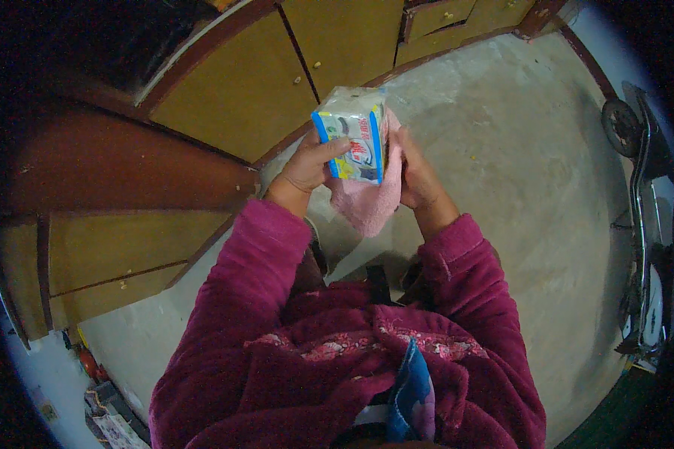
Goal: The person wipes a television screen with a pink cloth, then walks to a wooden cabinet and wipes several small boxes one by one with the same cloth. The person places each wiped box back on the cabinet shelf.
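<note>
My left hand (309, 163) grips a plastic-wrapped package (355, 143), its thumb laid across the printed face. The package has blue edges, a transparent top and coloured writing. A pink cloth (365, 205) lies against the package's right side and hangs below it to a drooping corner. On the right, my right hand (417, 171) presses the cloth to that side with the palm turned inward. Most of the fingers of both hands are hidden behind the package and cloth.
Wooden cabinets with tan doors (236, 95) and small knobs run along the far and left sides. Pale concrete floor (500, 185) extends below my hands. At the right rim stands a wheeled thing with a black wheel (620, 128) and metal tube. A dark box (115, 412) sits lower left.
</note>
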A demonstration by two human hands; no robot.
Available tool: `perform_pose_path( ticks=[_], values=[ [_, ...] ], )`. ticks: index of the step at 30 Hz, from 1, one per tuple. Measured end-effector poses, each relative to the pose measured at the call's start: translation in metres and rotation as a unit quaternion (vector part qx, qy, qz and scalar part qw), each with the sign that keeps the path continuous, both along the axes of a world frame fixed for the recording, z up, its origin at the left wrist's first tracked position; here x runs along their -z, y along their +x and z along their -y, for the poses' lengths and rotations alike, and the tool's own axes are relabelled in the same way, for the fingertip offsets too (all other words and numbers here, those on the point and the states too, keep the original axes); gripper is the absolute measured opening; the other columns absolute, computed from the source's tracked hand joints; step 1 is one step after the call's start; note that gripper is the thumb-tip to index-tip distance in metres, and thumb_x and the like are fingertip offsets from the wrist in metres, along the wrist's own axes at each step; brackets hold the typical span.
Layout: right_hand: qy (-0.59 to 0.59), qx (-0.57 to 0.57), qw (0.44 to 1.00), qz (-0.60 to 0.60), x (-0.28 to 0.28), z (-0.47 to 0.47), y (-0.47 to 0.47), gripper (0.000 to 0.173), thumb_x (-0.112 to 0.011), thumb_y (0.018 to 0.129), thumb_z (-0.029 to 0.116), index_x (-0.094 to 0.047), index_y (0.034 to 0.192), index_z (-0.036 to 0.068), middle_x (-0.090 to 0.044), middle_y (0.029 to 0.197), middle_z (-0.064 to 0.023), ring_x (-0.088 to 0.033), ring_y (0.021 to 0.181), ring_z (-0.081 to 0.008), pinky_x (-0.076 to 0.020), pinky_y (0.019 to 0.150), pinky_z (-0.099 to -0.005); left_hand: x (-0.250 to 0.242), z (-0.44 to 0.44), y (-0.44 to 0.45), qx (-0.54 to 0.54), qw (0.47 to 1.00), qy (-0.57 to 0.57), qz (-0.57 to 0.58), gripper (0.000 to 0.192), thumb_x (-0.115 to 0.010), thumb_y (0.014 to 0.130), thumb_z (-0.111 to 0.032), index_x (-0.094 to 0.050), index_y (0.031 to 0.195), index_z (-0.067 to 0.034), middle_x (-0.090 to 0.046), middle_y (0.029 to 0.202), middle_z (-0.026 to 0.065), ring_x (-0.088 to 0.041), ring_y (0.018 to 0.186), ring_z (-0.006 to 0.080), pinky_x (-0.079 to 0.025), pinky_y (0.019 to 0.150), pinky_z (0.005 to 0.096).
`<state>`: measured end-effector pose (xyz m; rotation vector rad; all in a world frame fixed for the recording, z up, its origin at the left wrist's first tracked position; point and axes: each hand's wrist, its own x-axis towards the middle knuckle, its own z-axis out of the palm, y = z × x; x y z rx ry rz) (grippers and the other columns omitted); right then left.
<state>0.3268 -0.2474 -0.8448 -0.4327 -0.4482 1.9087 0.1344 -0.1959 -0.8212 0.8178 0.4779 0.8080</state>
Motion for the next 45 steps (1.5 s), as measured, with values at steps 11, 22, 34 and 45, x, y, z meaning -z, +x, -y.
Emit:
perform_pose_path(
  ticks=[11, 22, 34, 45],
  values=[
    [0.145, 0.295, 0.814, 0.479, 0.006, 0.001, -0.008, 0.064, -0.077, 0.082, 0.023, -0.049, 0.135, 0.0, -0.06, 0.126, -0.0139, -0.06, 0.113, -0.0257, -0.0481, 0.098, -0.0376, 0.006, 0.009, 0.036, -0.185, 0.965, 0.134, -0.129, 0.048, -0.063, 0.096, -0.013, -0.045, 0.141, -0.006, -0.061, 0.125, 0.0051, -0.057, 0.114, 0.0167, -0.045, 0.1, 0.0328],
    [0.361, 0.318, 0.66, 0.577, -0.046, -0.003, -0.004, 0.055, -0.057, 0.095, 0.038, -0.05, 0.135, 0.001, -0.053, 0.134, -0.0217, -0.049, 0.127, -0.0368, -0.0368, 0.109, -0.0433, 0.021, 0.001, 0.008, -0.078, 0.993, -0.028, 0.085, 0.059, -0.065, 0.094, -0.032, -0.047, 0.141, -0.002, -0.059, 0.133, 0.0116, -0.058, 0.123, 0.0294, -0.045, 0.107, 0.0476],
    [0.132, 0.294, 0.814, 0.483, -0.014, -0.01, -0.006, 0.044, -0.05, 0.102, 0.033, -0.055, 0.135, 0.004, -0.059, 0.13, -0.0185, -0.059, 0.118, -0.0278, -0.0445, 0.102, -0.0377, 0.032, 0.002, 0.016, -0.02, 0.989, -0.067, 0.132, 0.054, -0.07, 0.091, -0.021, -0.051, 0.137, -0.001, -0.062, 0.132, 0.0135, -0.061, 0.12, 0.0292, -0.049, 0.104, 0.0457],
    [0.265, 0.307, 0.84, 0.361, -0.002, 0.01, 0.011, 0.056, -0.054, 0.098, 0.037, -0.046, 0.143, 0.003, -0.051, 0.139, -0.0143, -0.05, 0.127, -0.029, -0.0378, 0.109, -0.0396, 0.044, 0.006, 0.019, -0.047, 0.99, -0.041, 0.123, 0.058, -0.071, 0.089, -0.027, -0.051, 0.137, -0.002, -0.063, 0.131, 0.012, -0.06, 0.121, 0.0308, -0.046, 0.107, 0.0479]
  ],
)
